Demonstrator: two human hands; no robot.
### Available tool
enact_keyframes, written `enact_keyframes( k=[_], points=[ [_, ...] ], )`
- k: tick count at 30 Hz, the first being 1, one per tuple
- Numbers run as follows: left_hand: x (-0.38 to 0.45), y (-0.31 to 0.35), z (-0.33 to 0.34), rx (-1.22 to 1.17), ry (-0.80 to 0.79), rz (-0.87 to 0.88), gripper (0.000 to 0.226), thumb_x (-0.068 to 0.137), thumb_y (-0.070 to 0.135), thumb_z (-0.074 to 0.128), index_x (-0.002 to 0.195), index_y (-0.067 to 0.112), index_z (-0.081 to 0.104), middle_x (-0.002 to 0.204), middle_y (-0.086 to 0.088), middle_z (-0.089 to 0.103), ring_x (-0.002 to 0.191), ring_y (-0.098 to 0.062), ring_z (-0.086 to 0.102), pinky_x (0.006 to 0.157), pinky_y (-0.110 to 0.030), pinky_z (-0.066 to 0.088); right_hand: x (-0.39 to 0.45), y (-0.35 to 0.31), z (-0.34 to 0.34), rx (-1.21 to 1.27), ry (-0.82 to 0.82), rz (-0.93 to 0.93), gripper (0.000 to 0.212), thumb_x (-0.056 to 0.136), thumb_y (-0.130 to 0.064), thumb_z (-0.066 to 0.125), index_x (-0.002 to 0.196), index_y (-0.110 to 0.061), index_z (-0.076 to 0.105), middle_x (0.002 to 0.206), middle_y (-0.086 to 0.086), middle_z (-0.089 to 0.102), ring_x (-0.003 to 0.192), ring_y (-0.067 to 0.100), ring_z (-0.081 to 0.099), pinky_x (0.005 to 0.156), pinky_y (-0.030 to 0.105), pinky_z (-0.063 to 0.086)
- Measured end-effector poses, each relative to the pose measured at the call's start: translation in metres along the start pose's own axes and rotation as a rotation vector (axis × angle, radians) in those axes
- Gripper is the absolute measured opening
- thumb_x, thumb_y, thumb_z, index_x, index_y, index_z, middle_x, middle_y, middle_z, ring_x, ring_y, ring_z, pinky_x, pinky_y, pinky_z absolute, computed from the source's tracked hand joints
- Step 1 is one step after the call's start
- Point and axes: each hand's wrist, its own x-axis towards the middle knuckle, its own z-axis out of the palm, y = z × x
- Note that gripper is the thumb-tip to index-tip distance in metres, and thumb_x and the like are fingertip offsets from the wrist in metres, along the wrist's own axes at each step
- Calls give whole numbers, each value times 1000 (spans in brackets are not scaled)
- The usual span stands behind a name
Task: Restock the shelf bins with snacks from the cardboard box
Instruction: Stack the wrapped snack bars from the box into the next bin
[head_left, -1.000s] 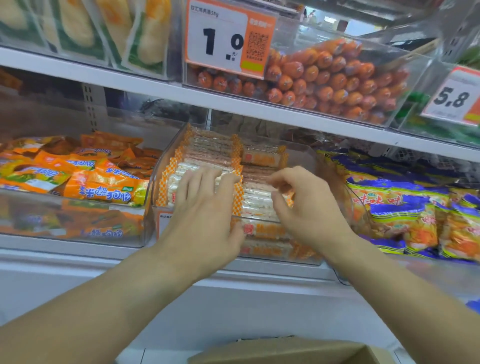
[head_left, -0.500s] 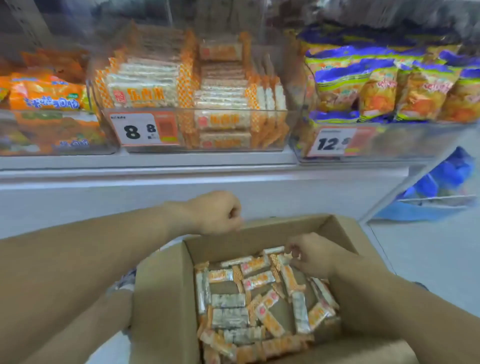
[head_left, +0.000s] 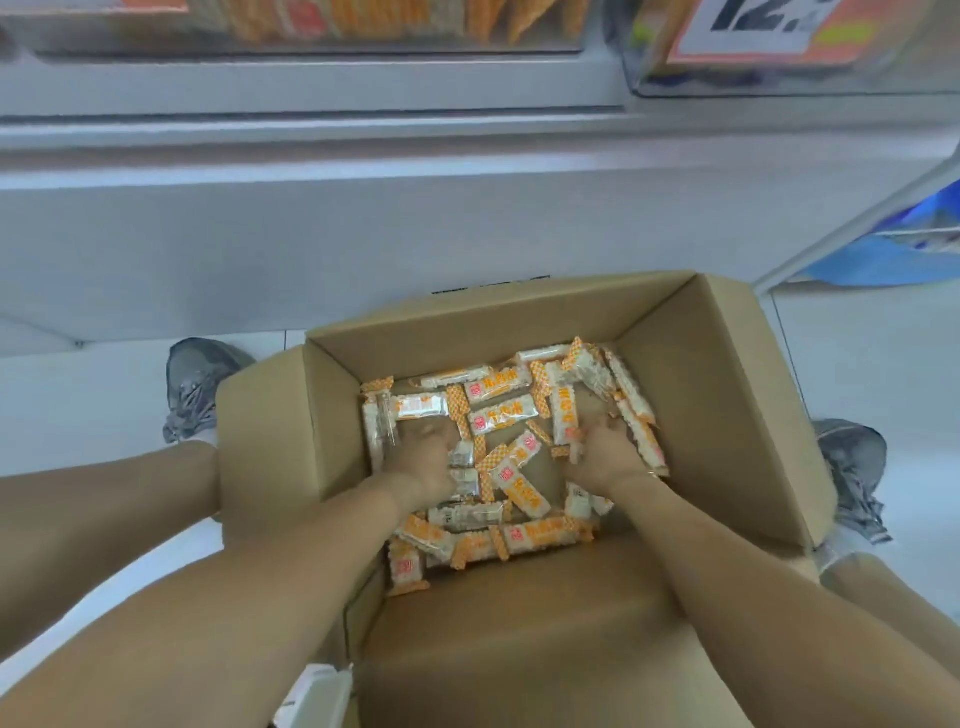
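Note:
An open cardboard box (head_left: 717, 415) stands on the floor below the shelf. Several orange-and-white snack packs (head_left: 501, 415) lie loose on its bottom. Both my hands are down inside the box. My left hand (head_left: 423, 462) rests on the left part of the pile with its fingers dug in among the packs, so its grip is hidden. My right hand (head_left: 602, 452) is on the right part of the pile, with its fingers curled round a few packs (head_left: 563, 418). At the top edge shows the clear shelf bin (head_left: 363, 26) that holds the same packs.
The grey shelf ledge (head_left: 363, 156) runs just beyond the box. A second bin with an orange price tag (head_left: 769, 26) sits at the top right. My grey shoes (head_left: 197, 387) (head_left: 852, 467) flank the box. A blue bag (head_left: 893, 254) lies at the right.
My hands left the shelf bin and came down. The left, above the box rim half a second ago, is now inside the box beside the right. The view has tilted down onto the box.

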Motion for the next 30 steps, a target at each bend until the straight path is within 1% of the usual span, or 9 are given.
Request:
enact_keyframes(
  k=[6,10,14,16,20,23,26,27,30],
  points=[
    [3,11,13,241,-3,66,60,86,-9,51,141,8,37,141,-12,42,130,-31,44,102,-42,44,4,-7,11,101,-33,73,75,83,-23,79,140,-1,35,129,15,51,120,30,54,96,34,47],
    [2,3,17,283,-49,102,32,88,1,63,117,10,55,120,-10,59,106,-26,57,82,-36,49,7,-8,15,270,-147,104,42,74,-16,86,96,-21,50,111,6,62,104,23,61,86,27,50],
    [-2,7,14,164,-87,10,21,85,28,76,91,11,64,84,-2,56,74,-17,52,59,-29,41,8,-14,30,291,-349,-25,52,85,-4,75,125,-14,44,105,-2,51,89,13,54,60,8,46],
    [-5,9,13,35,-60,-52,22,84,27,76,77,9,64,71,-5,53,63,-16,53,50,-29,38,8,-17,34,263,-326,-55,49,87,-5,72,130,-13,50,93,-5,52,90,14,53,70,15,50],
    [-11,1,10,-341,67,-143,36,93,35,68,93,-1,69,95,-15,68,103,-29,66,79,-26,49,6,-25,44,277,-308,-27,53,88,-18,75,134,-11,51,105,0,59,96,17,55,87,28,49],
    [-18,0,9,-606,52,-168,57,89,35,73,133,4,54,133,-8,59,124,-25,56,97,-24,43,-5,-32,50,187,-268,-51,76,81,-39,82,138,-9,41,114,7,63,96,19,56,81,31,47],
    [-30,2,-2,-700,90,-144,18,89,28,74,88,15,62,94,-5,60,84,-20,57,79,-27,44,-13,-34,57,203,-225,-7,83,87,-39,76,145,-3,29,102,3,62,102,21,60,72,28,41],
    [-32,-1,-2,-734,98,-139,32,91,27,73,70,19,49,77,-2,49,70,-18,46,68,-26,38,-17,-35,58,199,-214,-2,78,90,-36,73,145,-2,29,91,0,60,99,20,63,68,28,42],
    [-48,-4,-17,-811,30,-124,34,96,32,65,71,22,43,71,3,32,61,-12,29,55,-23,27,-23,-39,51,179,-137,-28,71,85,-30,74,139,-5,37,81,-1,56,79,17,61,56,31,45]
  ],
)
